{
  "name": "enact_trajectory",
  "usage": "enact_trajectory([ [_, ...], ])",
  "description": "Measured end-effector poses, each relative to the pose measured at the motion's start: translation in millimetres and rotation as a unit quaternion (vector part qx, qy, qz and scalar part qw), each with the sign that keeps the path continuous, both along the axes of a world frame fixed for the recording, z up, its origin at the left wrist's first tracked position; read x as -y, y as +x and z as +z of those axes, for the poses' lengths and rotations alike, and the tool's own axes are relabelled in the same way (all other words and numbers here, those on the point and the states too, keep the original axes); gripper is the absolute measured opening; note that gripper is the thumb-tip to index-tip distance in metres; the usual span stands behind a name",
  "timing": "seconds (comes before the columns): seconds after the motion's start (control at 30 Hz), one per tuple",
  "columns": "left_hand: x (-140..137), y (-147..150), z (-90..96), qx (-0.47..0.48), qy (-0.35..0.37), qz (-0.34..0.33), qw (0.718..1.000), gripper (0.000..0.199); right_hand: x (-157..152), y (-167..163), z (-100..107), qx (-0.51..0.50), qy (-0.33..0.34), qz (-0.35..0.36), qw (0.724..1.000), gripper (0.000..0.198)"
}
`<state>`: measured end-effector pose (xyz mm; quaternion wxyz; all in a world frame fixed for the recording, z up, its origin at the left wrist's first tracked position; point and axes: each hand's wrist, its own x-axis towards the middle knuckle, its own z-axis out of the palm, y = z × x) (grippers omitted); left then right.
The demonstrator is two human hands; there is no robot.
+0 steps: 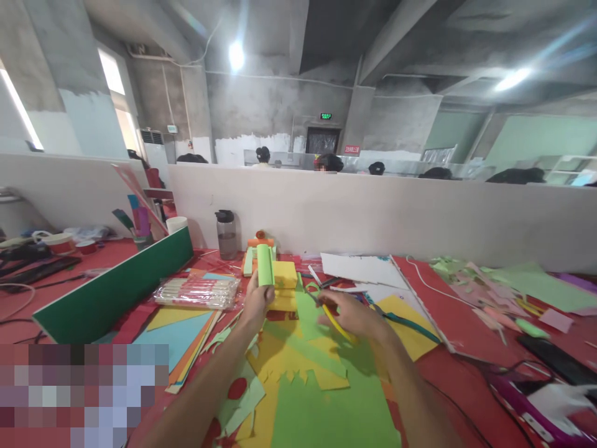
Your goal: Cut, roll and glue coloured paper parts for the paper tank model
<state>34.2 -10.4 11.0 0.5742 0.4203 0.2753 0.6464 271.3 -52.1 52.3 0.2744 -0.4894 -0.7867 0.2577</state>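
My left hand [259,300] is closed around a rolled piece of light green paper [265,264], which stands nearly upright over the work area. Yellow-handled scissors [336,322] are in my right hand [347,311], their dark blades pointing left. A curled green paper strip [312,287] lies near the blade tips. Between my hands is a yellow paper piece [284,274] with folded layers below it. Green paper sheets [326,410] and jagged yellow scraps [321,373] are spread beneath my forearms.
A dark-lidded water bottle [226,236] stands against the white partition [373,214]. Wrapped white sticks [198,292] and a green board [121,286] are on the left. A teal-handled tool [410,323] rests at the right, near a red board [429,305] and paper scraps [489,286].
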Motion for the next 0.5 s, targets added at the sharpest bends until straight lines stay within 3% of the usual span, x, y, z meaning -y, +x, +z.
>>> enact_trajectory([
  [0.13,-5.9,-8.1,1.2,0.034,-0.012,-0.025,0.999,0.023,-1.3,14.0,-9.3,0.152,-0.092,0.052,0.983,0.034],
  [0.27,-3.9,-5.6,-2.1,-0.005,-0.001,-0.054,0.999,0.02,2.9,14.8,-10.8,0.157,-0.208,0.037,0.965,0.031],
  [0.37,1.5,0.0,-4.0,-0.068,0.017,-0.073,0.995,0.026,5.1,12.2,-6.6,0.112,-0.184,0.017,0.976,0.024],
  [0.5,10.8,6.5,-3.3,-0.147,0.058,-0.121,0.98,0.035,4.3,-1.9,-1.4,-0.035,-0.098,-0.014,0.994,0.04],
])
